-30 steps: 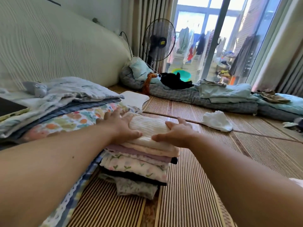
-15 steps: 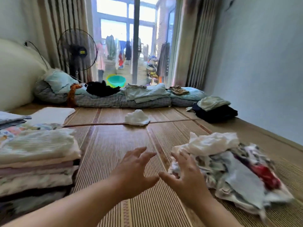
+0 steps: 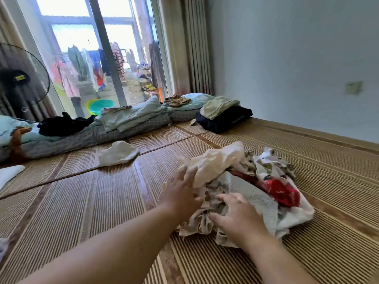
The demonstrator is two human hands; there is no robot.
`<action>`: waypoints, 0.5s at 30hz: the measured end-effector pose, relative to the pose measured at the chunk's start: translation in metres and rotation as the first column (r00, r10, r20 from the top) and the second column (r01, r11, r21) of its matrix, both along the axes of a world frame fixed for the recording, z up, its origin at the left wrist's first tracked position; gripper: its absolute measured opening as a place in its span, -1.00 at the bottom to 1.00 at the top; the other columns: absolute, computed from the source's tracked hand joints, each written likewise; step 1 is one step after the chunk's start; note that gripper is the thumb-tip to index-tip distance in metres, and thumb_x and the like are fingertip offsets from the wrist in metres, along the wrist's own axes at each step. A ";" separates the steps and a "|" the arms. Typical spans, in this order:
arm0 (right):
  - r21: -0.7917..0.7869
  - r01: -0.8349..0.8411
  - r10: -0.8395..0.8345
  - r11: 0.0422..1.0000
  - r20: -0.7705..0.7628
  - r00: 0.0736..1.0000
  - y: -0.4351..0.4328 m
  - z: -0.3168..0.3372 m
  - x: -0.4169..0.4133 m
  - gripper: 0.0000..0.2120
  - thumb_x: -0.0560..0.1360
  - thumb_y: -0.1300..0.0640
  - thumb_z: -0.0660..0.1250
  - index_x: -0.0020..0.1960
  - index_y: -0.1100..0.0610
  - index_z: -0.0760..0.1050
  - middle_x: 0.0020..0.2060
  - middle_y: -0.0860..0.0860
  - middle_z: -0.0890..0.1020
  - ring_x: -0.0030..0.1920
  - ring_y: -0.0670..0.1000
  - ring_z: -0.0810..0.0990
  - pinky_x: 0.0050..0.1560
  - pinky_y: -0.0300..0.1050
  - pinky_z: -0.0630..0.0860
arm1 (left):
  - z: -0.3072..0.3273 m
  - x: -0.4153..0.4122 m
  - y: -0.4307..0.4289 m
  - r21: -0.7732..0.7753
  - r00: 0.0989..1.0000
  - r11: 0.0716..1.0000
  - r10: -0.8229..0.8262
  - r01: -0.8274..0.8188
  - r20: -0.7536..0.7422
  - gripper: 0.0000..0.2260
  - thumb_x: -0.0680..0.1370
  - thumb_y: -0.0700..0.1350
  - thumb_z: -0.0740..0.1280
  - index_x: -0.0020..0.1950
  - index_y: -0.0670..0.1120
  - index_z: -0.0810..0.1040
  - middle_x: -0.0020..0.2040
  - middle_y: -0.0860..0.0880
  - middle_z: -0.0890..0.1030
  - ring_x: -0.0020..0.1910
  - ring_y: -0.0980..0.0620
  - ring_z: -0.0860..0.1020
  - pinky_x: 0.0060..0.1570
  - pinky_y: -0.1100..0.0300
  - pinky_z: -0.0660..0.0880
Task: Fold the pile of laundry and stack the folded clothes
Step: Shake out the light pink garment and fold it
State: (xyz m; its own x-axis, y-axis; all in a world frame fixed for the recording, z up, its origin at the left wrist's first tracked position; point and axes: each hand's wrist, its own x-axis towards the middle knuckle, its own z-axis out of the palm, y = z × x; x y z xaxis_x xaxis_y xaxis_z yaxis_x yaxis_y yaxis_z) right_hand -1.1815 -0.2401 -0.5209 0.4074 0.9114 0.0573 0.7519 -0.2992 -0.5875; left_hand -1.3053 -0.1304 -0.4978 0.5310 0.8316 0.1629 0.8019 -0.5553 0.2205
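The pile (image 3: 256,181) of unfolded laundry lies loose on the mat (image 3: 92,201), right of centre and close in front of the person. A cream cloth (image 3: 215,160) sits on top of it, with a red piece (image 3: 281,191) and patterned cloths beneath. The left hand (image 3: 180,191) rests against the pile's near left side, fingers straight and spread, touching the cream cloth and gripping nothing. The right hand (image 3: 238,216) lies on the near edge over a patterned cloth, fingers bent, thumb held apart; whether they pinch the cloth cannot be told.

A white cloth (image 3: 118,153) lies alone on the mat, well apart from the pile. Farther back, bedding (image 3: 127,121) runs along the glass door (image 3: 106,58), with a black garment (image 3: 63,125) on it. A dark bundle (image 3: 225,119) with a pale green piece on top sits near the wall (image 3: 287,58). A fan (image 3: 20,78) stands at the left; its hub bears a yellow label too blurred to read. A green basin (image 3: 101,104) shows behind the glass.
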 end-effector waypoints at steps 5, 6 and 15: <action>0.004 0.027 -0.027 1.000 0.059 0.998 0.013 -0.003 -0.001 -0.47 0.49 -0.21 0.24 0.43 -0.17 0.27 0.41 -0.07 0.34 0.40 0.03 0.28 0.35 0.11 0.25 | -0.006 0.029 0.040 -0.059 0.989 0.987 0.148 -0.149 -0.014 -0.64 0.58 -0.07 0.24 0.37 0.04 0.34 0.28 -0.11 0.50 0.09 -0.08 0.56 0.02 0.07 0.54; 0.002 0.029 -0.029 1.000 0.067 0.997 0.014 -0.004 -0.001 -0.46 0.49 -0.20 0.24 0.44 -0.17 0.25 0.40 -0.06 0.35 0.39 0.04 0.28 0.34 0.11 0.25 | -0.004 0.029 0.041 -0.028 0.989 0.989 0.145 -0.147 -0.036 -0.82 0.59 -0.09 0.20 0.17 -0.02 0.47 0.13 -0.10 0.58 -0.02 -0.06 0.58 -0.04 0.11 0.54; 0.357 0.146 -0.135 0.922 -0.056 0.989 0.002 0.030 -0.015 -0.19 0.42 -0.31 0.30 0.49 -0.17 -0.07 0.41 0.09 0.23 0.37 0.15 0.27 0.29 0.20 0.35 | 0.111 -0.057 -0.039 -0.390 0.692 0.868 0.077 0.308 0.718 -0.81 0.56 -0.25 0.19 -0.16 -0.14 0.58 -0.34 -0.02 0.60 -0.35 0.07 0.55 -0.30 0.19 0.47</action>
State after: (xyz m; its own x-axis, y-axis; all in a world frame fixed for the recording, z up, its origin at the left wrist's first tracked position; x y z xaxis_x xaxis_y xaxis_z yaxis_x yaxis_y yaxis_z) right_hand -1.1969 -0.2383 -0.4907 0.5362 0.7652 0.3564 0.6981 -0.1647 -0.6968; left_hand -1.3626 -0.1692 -0.3867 0.5170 0.8425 0.1509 0.2404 -0.3122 0.9191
